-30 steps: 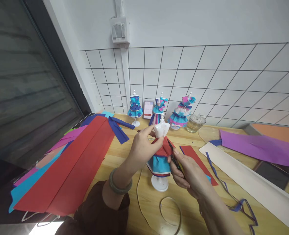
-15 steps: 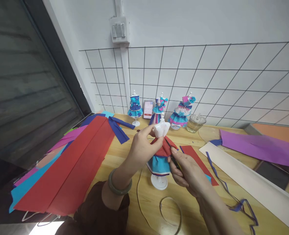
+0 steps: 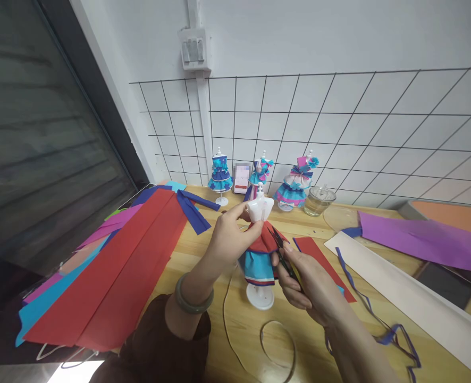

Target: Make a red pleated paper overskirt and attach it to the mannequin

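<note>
In the middle stands a small white dress form (image 3: pixel 260 208) on a round white base, its red overskirt (image 3: pixel 264 239) layered over a turquoise skirt (image 3: pixel 258 266). My left hand (image 3: pixel 233 231) wraps round the form at the waist, thumb in front, and the far fingers are hidden behind it. Between the fingers of my right hand (image 3: pixel 299 276) is a slim black and yellow two-tipped tool (image 3: pixel 282 254), tweezers or small snips. The tool's points lie at the red overskirt just below the waist; I cannot tell whether they touch it.
Behind stand three dressed forms: blue (image 3: pixel 220 175), turquoise-pink (image 3: pixel 260 173) and layered (image 3: pixel 295 186). A phone (image 3: pixel 242 178) and a glass cup (image 3: pixel 319 200) are there too. Red sheets (image 3: pixel 119 266) lie left; a red piece (image 3: pixel 319 263), white strip (image 3: pixel 398 298) and blue ribbon (image 3: pixel 351 279) right.
The dress form has tilted slightly to the left in my left hand. My right hand has shifted a little right and down, and the tool's two tips now show apart.
</note>
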Motion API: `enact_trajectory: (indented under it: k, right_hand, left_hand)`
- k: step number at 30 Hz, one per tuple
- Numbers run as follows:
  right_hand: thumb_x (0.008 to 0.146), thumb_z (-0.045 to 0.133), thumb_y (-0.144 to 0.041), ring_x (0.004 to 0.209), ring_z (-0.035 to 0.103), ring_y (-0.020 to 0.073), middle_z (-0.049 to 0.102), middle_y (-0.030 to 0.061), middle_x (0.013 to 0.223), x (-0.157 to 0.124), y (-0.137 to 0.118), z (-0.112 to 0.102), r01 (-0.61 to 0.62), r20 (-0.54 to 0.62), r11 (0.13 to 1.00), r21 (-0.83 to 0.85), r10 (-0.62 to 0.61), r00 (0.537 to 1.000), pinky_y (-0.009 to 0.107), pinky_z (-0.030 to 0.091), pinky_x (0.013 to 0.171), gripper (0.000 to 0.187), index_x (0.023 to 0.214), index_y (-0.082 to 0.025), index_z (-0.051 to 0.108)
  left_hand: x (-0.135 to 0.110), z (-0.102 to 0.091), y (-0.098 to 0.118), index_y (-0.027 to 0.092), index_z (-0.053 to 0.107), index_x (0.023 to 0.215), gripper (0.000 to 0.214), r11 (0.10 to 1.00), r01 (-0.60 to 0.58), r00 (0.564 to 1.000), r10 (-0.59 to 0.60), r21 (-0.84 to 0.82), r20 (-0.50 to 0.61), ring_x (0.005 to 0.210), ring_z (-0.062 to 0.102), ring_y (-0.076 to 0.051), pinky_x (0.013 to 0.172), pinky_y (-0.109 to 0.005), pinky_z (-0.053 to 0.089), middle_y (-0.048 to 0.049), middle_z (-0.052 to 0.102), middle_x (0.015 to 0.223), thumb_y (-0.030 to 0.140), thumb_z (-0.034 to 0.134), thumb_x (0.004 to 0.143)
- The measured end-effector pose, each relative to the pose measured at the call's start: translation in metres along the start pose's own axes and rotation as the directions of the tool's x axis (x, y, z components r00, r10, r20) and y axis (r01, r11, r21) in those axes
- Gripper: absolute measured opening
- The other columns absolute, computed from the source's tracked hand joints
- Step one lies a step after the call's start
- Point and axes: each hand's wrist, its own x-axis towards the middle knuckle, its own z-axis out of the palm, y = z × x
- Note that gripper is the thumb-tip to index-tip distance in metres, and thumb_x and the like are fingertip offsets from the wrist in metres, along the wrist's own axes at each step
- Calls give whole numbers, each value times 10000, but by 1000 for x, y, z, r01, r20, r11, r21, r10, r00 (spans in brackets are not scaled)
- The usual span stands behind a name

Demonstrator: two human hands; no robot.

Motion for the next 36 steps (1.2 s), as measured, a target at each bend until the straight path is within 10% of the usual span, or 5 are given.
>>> enact_trajectory:
  k: [11,19,36]
  right_hand:
    - [766,507,-688,356,178,38,309,-86,444,-36,-1,-45,85,180,943,-322,-27,983,203,136,367,518,780,-174,570]
    - [688,709,-457,738,521,186,624,49,894,-17,2,-47,291,-99,771,-567,-415,904,282,433,610,278,804,-235,590]
    - [760,669,-364,599,458,122,527,-19,681,-21,8,-53,300,-46,776,-554,-389,920,247,390,548,298,682,-222,419]
  left_hand:
    - [11,-9,-18,141,641,920,185,991,47,969,-15,-126,247,828,604,-158,774,-288,478,-38,670,874,215,590,758]
    - [4,-4,-9,157,667,975,251,904,278,767,-4,-325,642,927,626,-213,817,-340,493,-63,688,928,221,642,734]
    - [3,4,-17,146,626,822,168,880,378,664,-40,-289,747,764,604,-158,683,-271,475,-21,636,774,215,676,677]
